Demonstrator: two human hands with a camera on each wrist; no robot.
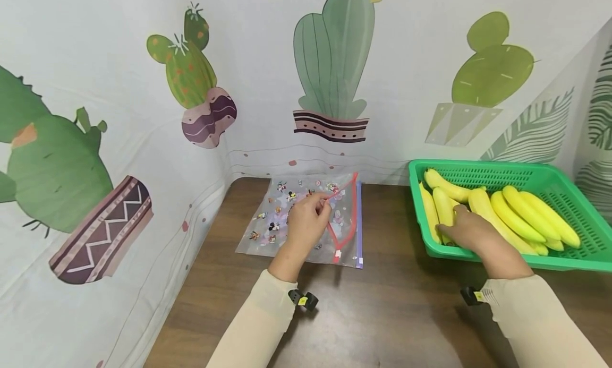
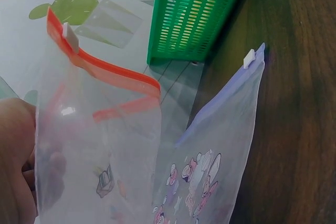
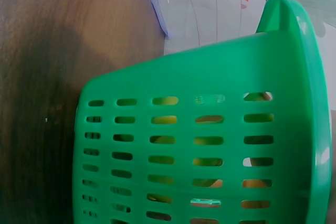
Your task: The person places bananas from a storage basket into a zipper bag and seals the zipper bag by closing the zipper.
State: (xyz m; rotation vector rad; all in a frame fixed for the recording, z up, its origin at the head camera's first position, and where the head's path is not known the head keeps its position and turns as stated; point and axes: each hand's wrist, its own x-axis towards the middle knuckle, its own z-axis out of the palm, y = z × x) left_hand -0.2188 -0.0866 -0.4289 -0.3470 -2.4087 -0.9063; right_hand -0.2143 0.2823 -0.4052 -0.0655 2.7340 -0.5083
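Observation:
My left hand (image 1: 306, 219) pinches the edge of a clear zip bag with a red zip strip (image 1: 355, 208), holding its mouth apart. In the left wrist view, the fingers (image 2: 16, 150) show at the left beside the see-through plastic. Underneath lies a second printed zip bag with a purple strip (image 1: 360, 227). My right hand (image 1: 473, 234) reaches into the green basket (image 1: 540, 170) and grips a yellow banana (image 1: 443, 206) at its left end, thumb in front. The right wrist view shows only the basket's slotted wall (image 3: 210, 66), which hides that hand.
Several more bananas (image 1: 526, 214) lie in the basket, right of my right hand. A brown wooden table (image 1: 373, 315) carries everything. Behind it hangs a white cloth (image 1: 263, 92) printed with cacti.

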